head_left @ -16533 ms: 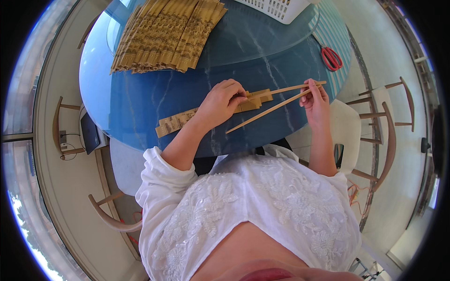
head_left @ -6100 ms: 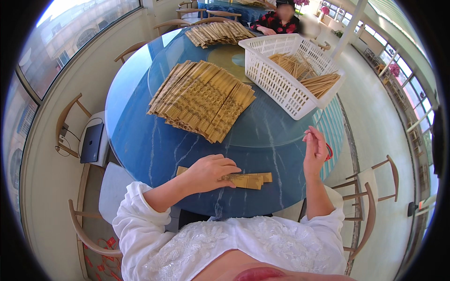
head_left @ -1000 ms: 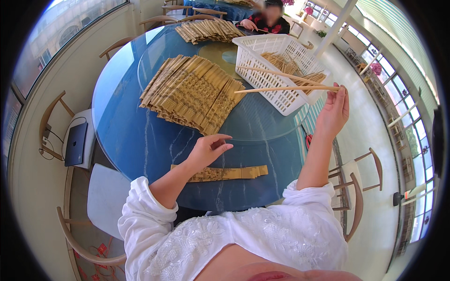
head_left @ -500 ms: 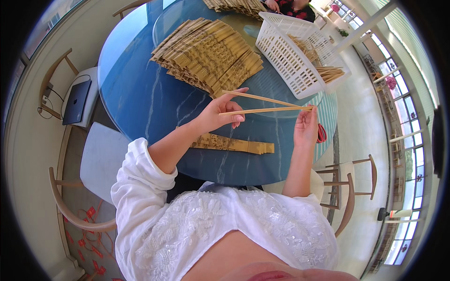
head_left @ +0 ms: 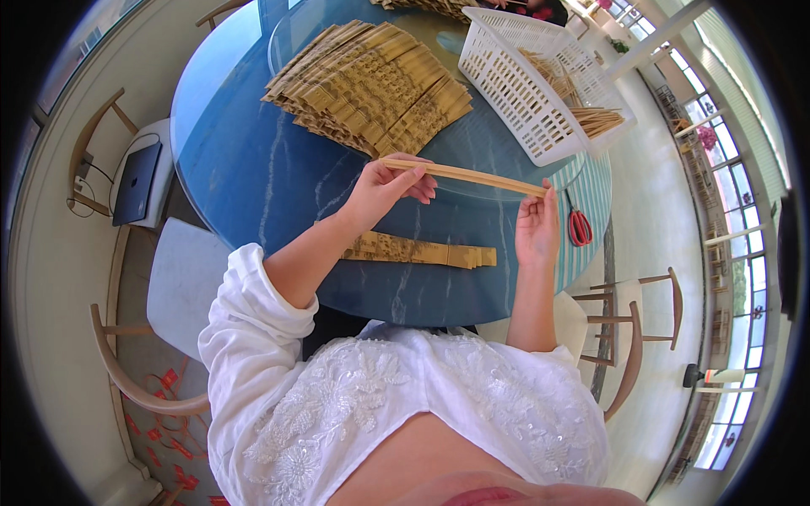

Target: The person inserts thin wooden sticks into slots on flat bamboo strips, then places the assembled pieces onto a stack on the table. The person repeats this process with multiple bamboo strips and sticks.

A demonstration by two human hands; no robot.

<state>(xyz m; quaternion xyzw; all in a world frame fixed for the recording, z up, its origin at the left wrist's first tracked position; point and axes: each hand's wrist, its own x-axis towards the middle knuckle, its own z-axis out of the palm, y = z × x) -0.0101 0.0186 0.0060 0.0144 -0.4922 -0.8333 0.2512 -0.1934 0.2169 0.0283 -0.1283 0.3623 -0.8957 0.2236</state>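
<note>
Right, keep your left hand pinched on one end of the chopsticks and your right hand closed on the other, level above the paper sleeve, then align tips before sliding in.

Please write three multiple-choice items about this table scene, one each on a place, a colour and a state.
1. Where do the scissors lie?
A. inside the basket
B. on the table, right of the right hand
C. on the laptop

2. What colour is the basket?
A. white
B. red
C. black

3. How are the chopsticks held?
A. lying loose on the table
B. in the left hand alone
C. between both hands, above the table

Answers:
1 B, the red handles rest on the table beside the right hand.
2 A, its lattice walls are white.
3 C, the left hand grips one end and the right hand's fingertips meet the other.
</note>
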